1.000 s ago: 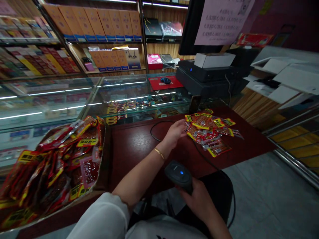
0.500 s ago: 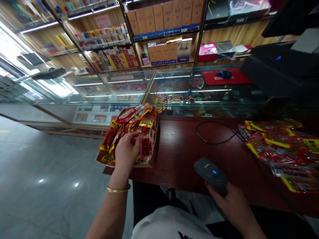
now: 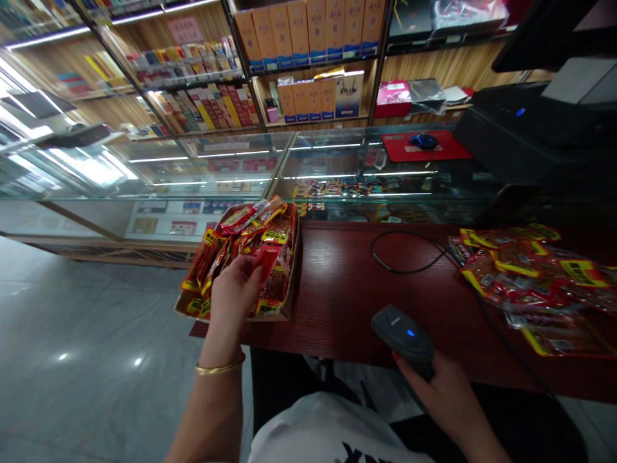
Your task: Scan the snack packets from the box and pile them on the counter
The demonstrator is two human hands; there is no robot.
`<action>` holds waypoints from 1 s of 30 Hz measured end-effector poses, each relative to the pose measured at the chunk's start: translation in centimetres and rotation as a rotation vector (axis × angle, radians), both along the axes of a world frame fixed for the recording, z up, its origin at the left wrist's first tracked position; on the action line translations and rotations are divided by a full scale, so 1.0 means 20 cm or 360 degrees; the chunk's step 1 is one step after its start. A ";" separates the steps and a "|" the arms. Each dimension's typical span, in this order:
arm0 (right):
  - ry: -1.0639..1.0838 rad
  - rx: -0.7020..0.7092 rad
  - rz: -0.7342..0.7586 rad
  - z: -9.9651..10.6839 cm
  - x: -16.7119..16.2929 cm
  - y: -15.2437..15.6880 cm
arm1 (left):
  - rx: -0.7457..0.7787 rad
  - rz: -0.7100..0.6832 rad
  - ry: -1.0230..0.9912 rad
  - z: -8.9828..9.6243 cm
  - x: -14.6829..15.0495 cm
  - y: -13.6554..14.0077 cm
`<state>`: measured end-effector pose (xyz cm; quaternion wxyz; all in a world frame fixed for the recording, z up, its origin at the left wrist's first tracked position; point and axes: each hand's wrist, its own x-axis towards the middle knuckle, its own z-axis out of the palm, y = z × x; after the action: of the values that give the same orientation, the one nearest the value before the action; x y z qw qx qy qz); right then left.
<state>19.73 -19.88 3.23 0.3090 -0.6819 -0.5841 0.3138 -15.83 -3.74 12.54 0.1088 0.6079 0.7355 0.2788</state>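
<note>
My left hand (image 3: 236,286) is over a cardboard box (image 3: 295,270) full of red and yellow snack packets (image 3: 241,241). Between its thumb and fingers it pinches one small red snack packet (image 3: 268,260), tilted up above the others. A gold bangle circles that wrist. Lower right, my right hand (image 3: 441,382) grips a dark grey barcode scanner (image 3: 403,334) by its handle, with a blue light lit on top. The scanner's head points up and left, over the front edge of the brown table (image 3: 337,283).
A loose pile of snack packets (image 3: 535,270) lies on the table's right. A black cable (image 3: 409,271) loops across the table. Behind are a glass display counter (image 3: 216,164), a mouse (image 3: 424,141) on a red mat (image 3: 395,152), and dark equipment (image 3: 525,135) at right.
The packet in my left hand has gone from lying nearly flat, facing up, to tilted. The view has shifted slightly; my right hand still holds the scanner in about the same place.
</note>
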 end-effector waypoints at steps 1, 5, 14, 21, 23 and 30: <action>0.0005 -0.0003 -0.0011 0.00 0.01 0.00 | 0.0163 0.0006 -0.0213 0.04 0.01 -0.01; 0.0030 0.0041 -0.0081 0.01 0.02 0.00 | 0.0434 -0.0232 -0.1320 0.17 0.19 -0.05; -0.0007 0.0144 -0.0236 0.02 0.06 -0.07 | -0.1527 -0.0596 -0.3104 -0.26 0.70 -0.01; -0.0014 0.0157 -0.0219 0.00 0.08 -0.07 | -0.1509 -0.0600 -0.2967 -0.35 0.63 0.00; 0.0009 0.0151 -0.0209 0.01 0.06 -0.06 | -0.1339 -0.0499 -0.2792 -0.36 0.63 0.01; 0.0043 0.0090 -0.0111 0.03 0.00 -0.03 | -0.0640 -0.0361 -0.2624 -0.55 0.68 0.03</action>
<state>19.73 -20.49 3.77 0.3467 -0.6885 -0.5644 0.2953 -2.29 -3.23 1.62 0.7419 0.2500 0.3916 0.4835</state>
